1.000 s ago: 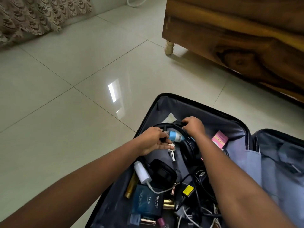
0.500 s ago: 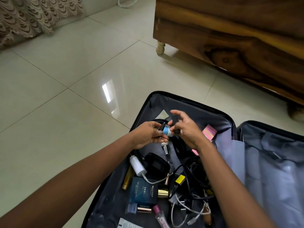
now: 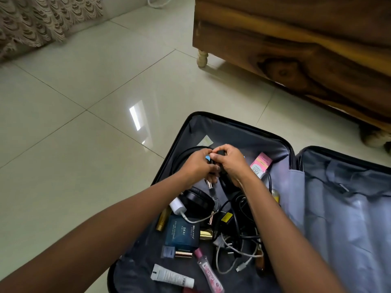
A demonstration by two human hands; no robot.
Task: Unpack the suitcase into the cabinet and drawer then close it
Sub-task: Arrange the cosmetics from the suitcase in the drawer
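Suitcase [image 3: 243, 135] lies open flat on the tiled floor [image 3: 84, 81], near half packed with small stuff, the other half's grey lining [image 3: 338, 208] zipped over. Wooden cabinet [image 3: 296, 49] stands beyond it on turned legs, with a strip of floor between.

Left hand [image 3: 197, 166] and right hand [image 3: 231, 163] meet over the far end of the packed half. Left fingers are curled round a small blue item [image 3: 208, 158]. The right hand pinches a dark piece [image 3: 221, 153] beside it; can't tell what it is.

Handling, judged:
- Toiletries like the white tube [image 3: 172, 278] and pink bottle [image 3: 209, 271] are light, smooth and slippery, so grip mid-body.
- Cologne box [image 3: 183, 231] is likely glass inside, so hold it by the flat sides.
- Headphones [image 3: 197, 199] are stiff; take them by the band.
- Cable tangle [image 3: 239, 229] is floppy and will drag its neighbours.

Lift clear of the raised suitcase wall. Open floor to the left, cabinet edge ahead on the right.
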